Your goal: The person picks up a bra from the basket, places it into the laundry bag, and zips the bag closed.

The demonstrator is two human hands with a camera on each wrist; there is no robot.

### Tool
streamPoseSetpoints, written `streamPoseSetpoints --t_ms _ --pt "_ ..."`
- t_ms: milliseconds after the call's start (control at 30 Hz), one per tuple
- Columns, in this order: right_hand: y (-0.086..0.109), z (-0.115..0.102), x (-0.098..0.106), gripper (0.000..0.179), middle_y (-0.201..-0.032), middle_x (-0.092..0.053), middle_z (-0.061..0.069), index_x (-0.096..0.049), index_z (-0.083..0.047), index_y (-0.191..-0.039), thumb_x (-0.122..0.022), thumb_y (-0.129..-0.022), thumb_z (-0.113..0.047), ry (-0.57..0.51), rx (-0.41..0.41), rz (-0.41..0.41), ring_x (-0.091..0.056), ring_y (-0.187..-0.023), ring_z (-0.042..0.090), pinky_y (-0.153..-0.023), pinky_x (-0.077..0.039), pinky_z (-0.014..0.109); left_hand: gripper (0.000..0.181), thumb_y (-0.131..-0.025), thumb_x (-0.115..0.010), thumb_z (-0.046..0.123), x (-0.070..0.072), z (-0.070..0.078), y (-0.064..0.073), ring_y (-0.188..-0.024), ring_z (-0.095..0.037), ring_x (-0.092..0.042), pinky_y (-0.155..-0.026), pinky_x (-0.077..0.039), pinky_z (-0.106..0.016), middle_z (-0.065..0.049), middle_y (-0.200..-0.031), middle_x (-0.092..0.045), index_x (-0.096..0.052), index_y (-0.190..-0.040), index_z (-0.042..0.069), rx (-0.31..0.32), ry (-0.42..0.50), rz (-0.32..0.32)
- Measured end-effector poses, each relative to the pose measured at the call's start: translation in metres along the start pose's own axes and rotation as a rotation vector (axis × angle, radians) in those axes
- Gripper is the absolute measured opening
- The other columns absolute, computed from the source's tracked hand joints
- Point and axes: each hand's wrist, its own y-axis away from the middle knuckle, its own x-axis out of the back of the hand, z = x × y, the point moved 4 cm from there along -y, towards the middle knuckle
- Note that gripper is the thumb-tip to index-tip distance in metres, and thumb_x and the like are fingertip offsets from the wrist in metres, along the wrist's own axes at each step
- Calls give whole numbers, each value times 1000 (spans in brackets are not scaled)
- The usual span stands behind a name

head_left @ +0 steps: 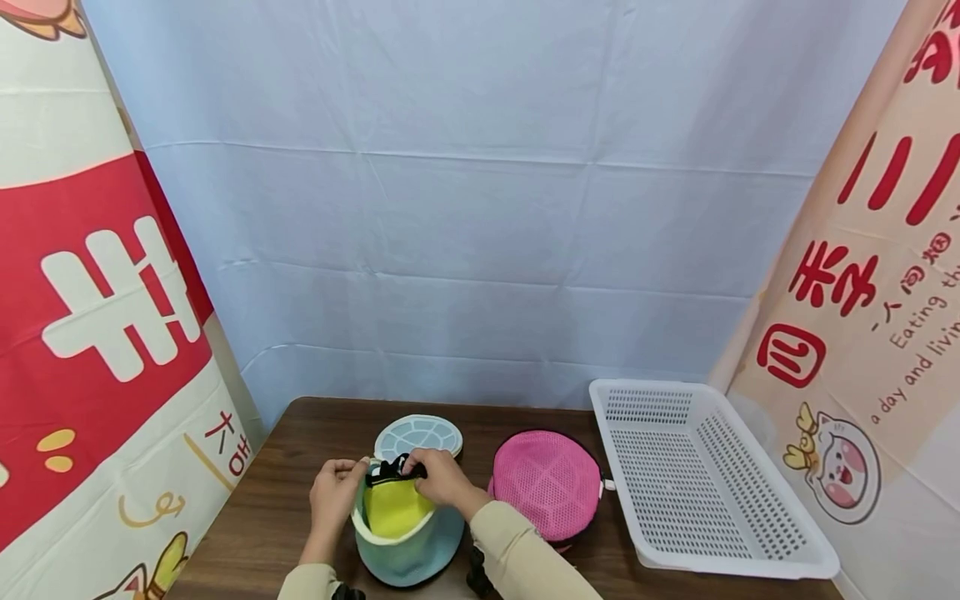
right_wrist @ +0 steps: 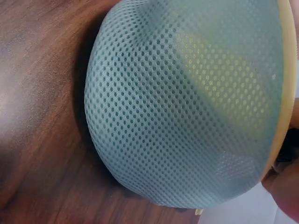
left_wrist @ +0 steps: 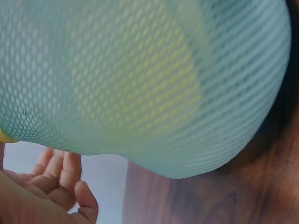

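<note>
A blue-green mesh laundry bag point(head_left: 408, 554) with a pale rim stands on the brown table, its round lid point(head_left: 420, 435) folded back behind it. Inside sits a yellow cloth piece point(head_left: 396, 507) with a black edge, and its yellow shows through the mesh in both wrist views. My left hand point(head_left: 333, 498) pinches the bag's rim on the left side, right by the black edge. In the left wrist view, several fingers of the left hand point(left_wrist: 56, 186) extend beside the mesh. My right hand point(head_left: 444, 482) grips the cloth's black edge over the bag's opening.
To the right of the bag lies a round pink mesh bag point(head_left: 546, 485) with a dark border and a small white tag. Farther right is a white perforated plastic basket point(head_left: 630, 517). A pale blue curtain point(head_left: 480, 250) hangs behind the table point(head_left: 330, 417), with printed cloths on both sides.
</note>
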Motion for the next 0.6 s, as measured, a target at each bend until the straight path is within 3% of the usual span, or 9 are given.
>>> streamPoseSetpoints --t_ms 167,300,467,600 --pt "0 5 -2 33 -85 -62 2 -65 -2 -101 -60 -72 13 -99 -21 -40 -54 -79 7 -70 -44 19 48 -85 -64 42 -1 1 -2 -91 -33 -56 -74 -46 -45 -18 -100 -62 -66 -101 -3 9 -70 -88" --pt "1 7 -1 34 -80 -61 1 -66 0 -104 -67 -70 4 -47 -55 -44 -51 -72 6 -66 -42 18 30 -85 -65 28 -2 2 -4 -89 -34 -57 -72 -47 -44 -16 -95 -65 -71 -91 0 -17 -125 -122" --pt "1 3 1 19 -79 -67 -4 -73 -7 -89 -70 -71 -2 80 -21 -20 -56 -74 3 -72 -43 21 16 -86 -62 18 -7 3 -7 -74 -23 -55 -65 -45 -38 -6 -81 -63 -70 -85 4 -112 -151 -97" --pt "2 -5 2 19 -80 -68 -6 -75 -10 -83 -65 -74 2 112 39 -32 -58 -75 4 -80 -42 27 12 -87 -62 16 -11 3 -7 -74 -20 -53 -65 -41 -35 -1 -78 -60 -68 -83 7 -169 -139 -57"
